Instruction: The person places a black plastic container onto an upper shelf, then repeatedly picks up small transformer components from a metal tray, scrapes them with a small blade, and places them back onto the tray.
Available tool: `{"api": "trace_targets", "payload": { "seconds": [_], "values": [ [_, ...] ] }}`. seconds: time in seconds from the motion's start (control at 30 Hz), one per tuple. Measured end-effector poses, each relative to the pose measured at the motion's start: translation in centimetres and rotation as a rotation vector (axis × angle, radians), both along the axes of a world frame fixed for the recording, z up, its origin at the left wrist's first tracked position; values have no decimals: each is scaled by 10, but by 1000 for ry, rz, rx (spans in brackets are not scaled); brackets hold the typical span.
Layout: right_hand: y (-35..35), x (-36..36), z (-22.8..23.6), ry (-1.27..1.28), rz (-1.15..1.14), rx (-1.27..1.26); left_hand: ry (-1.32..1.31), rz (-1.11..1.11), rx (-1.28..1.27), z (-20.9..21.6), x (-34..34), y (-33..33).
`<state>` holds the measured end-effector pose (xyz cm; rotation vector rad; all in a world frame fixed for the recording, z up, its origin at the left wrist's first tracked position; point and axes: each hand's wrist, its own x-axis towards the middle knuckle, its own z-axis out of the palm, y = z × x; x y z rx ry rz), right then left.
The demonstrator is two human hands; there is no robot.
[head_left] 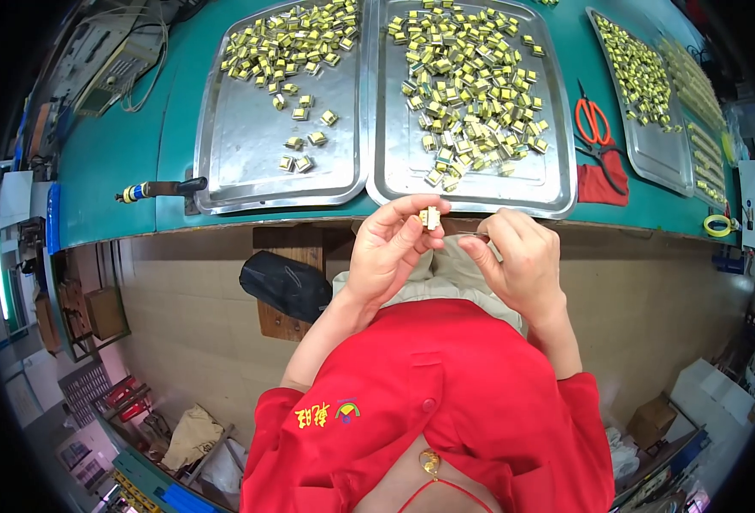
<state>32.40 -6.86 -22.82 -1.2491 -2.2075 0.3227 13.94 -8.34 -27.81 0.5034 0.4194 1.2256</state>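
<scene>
My left hand [381,256] pinches a small transformer [431,219], with yellow sides and a pale middle, between thumb and fingertips just off the table's front edge. Close by on the right, my right hand [522,261] is closed round a thin metal tool [466,233] whose tip points toward the transformer. The tool's exact kind is too small to make out, and a slight gap seems to lie between it and the part. Ahead of both hands, a metal tray [514,193] carries a heap of similar yellow transformers [471,94].
A second tray [258,184] of transformers adjoins on the left; a third tray [651,158] stands far right. Orange-handled scissors [593,120] and black-handled pliers [604,156] lie by a red cloth [601,184]. A dark-handled tool [164,189] sits left, yellow tape [717,226] right.
</scene>
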Motion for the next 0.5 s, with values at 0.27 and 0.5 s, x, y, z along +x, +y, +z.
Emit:
{"api": "trace_targets", "payload": {
  "seconds": [0.27, 0.5],
  "values": [
    [3, -13, 6, -37, 12, 88, -49, 8, -12, -8, 1, -2],
    [3, -17, 3, -52, -2, 138, -8, 2, -9, -7, 0, -4]
  ]
}}
